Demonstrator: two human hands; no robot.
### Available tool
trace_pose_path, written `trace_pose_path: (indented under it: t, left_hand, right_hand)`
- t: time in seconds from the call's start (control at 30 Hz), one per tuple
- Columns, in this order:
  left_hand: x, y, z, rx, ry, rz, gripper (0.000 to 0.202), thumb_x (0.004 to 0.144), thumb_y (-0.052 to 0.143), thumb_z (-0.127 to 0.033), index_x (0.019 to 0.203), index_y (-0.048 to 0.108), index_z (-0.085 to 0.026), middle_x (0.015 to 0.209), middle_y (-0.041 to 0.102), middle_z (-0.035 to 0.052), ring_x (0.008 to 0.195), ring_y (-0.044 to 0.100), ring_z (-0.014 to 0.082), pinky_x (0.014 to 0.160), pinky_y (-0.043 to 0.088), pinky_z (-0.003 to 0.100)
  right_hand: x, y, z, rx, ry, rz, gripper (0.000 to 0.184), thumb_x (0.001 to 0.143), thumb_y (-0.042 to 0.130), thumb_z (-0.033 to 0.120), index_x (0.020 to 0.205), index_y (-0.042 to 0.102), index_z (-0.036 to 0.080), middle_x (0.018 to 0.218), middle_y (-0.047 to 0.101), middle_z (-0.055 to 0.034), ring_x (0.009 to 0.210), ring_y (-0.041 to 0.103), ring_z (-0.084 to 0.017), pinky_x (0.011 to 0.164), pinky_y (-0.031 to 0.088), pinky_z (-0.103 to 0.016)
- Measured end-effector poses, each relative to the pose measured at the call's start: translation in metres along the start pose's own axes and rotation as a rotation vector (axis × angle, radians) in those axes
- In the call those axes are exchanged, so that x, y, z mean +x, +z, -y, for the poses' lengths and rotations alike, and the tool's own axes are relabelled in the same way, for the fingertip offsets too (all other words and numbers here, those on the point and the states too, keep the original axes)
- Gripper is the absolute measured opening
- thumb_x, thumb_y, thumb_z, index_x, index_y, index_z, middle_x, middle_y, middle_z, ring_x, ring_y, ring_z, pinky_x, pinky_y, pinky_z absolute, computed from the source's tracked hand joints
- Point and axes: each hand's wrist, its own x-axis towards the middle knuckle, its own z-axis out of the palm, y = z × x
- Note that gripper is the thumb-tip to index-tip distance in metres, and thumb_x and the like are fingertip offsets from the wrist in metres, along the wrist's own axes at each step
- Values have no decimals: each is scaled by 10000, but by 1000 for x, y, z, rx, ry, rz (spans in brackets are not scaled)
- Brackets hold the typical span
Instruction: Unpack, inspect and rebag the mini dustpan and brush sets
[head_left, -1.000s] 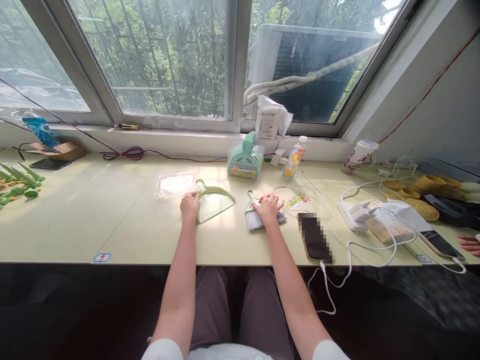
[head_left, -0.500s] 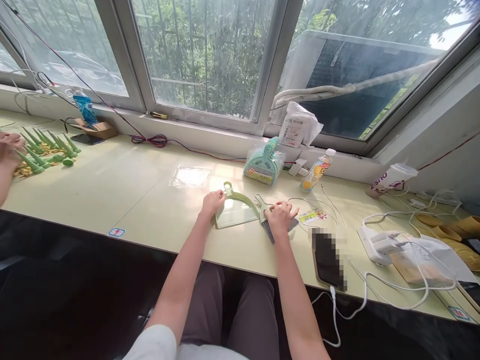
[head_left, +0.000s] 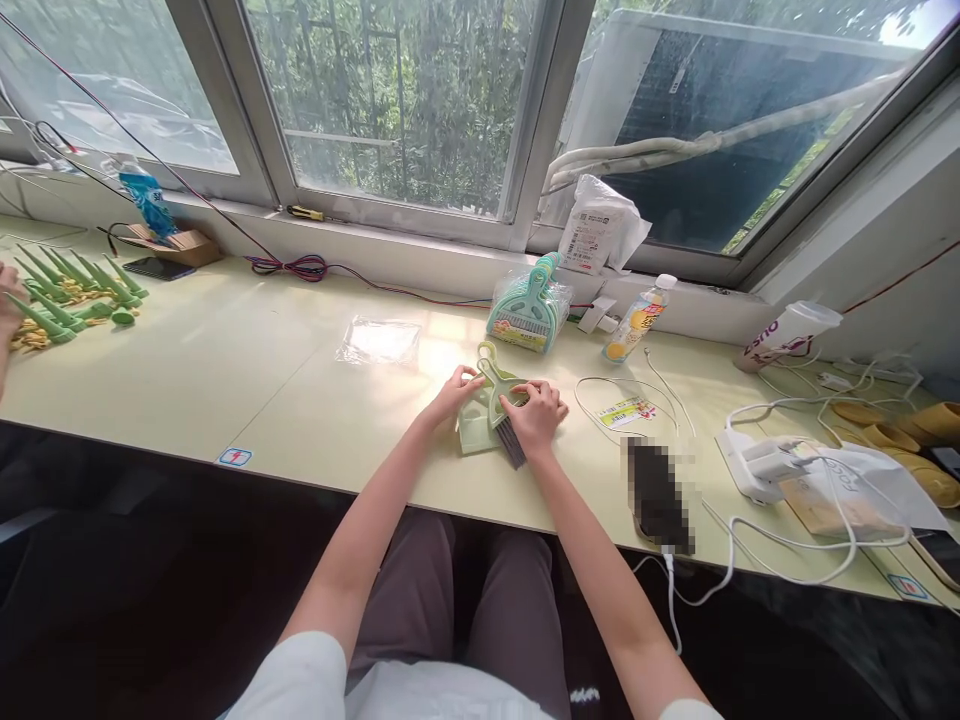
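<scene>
A small green dustpan (head_left: 474,436) lies on the table in front of me, its handle end pointing toward the window. My left hand (head_left: 456,389) grips the dustpan's upper left edge near the handle. Over the pan lies a green hand brush (head_left: 496,393) with grey bristles that point toward me. My right hand (head_left: 537,414) is closed around the brush's right side, thumb on its front. The two tools overlap, and my right hand hides part of both.
Behind stands a bagged stack of dustpan sets (head_left: 525,312). A clear plastic bag (head_left: 379,342) lies left of it. To the right are a label card (head_left: 626,412), a bottle (head_left: 639,322), a phone (head_left: 660,495) and a power strip (head_left: 750,468) with cables. Another person's hand (head_left: 9,300) is at far left by green cone-shaped pieces (head_left: 56,310).
The brush has moved left onto the dustpan with my right hand. The dustpan has shifted right, and my left hand has moved with it.
</scene>
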Motion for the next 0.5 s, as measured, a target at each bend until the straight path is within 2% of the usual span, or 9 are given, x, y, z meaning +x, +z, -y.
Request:
trace_pose_path:
  t: [0.1,0.2,0.27,0.37,0.43,0.5]
  left_hand:
    - [-9,13,-2,-67,17,219,571,738,743,-469,1170,510,-180,775,601,5,632,573,137,563,406,242]
    - [-12,17,-4,-46,16,336,506,708,753,-471,1067,600,-150,762,596,10,643,565,141,551,397,240]
    - [-10,14,-6,-77,3,329,444,730,715,-443,1051,618,-152,810,608,19,691,574,149,588,412,247]
    - [-4,6,-9,-105,14,227,320,738,651,-340,996,629,-153,859,610,27,763,567,150,666,418,254]
    - [-2,1,-12,-77,30,186,238,736,611,-300,922,636,-153,839,600,22,769,547,145,699,409,260]
    - [-3,-2,-16,-42,19,217,215,741,594,-309,887,643,-158,813,595,19,760,538,150,708,406,273]
  right_hand:
    - [-3,1,5,-24,-14,-1,233,834,610,424,886,656,201,990,654,-82,964,564,-250,873,342,-376]
    - [-1,-5,3,-13,6,64,255,833,600,454,887,647,210,981,669,-56,831,597,-211,741,376,-308]
    - [1,-10,1,43,14,153,278,834,590,493,864,664,227,959,686,-37,783,607,-196,676,379,-282]
    - [4,-15,-2,135,32,211,383,895,482,552,870,693,233,880,706,-35,737,617,-187,656,391,-276]
    - [7,-15,-5,141,38,151,433,913,441,567,997,691,224,960,714,-65,804,628,-205,689,409,-288]
    - [11,-13,-10,133,26,148,455,884,500,568,1142,656,227,1121,689,-94,966,613,-239,763,426,-314]
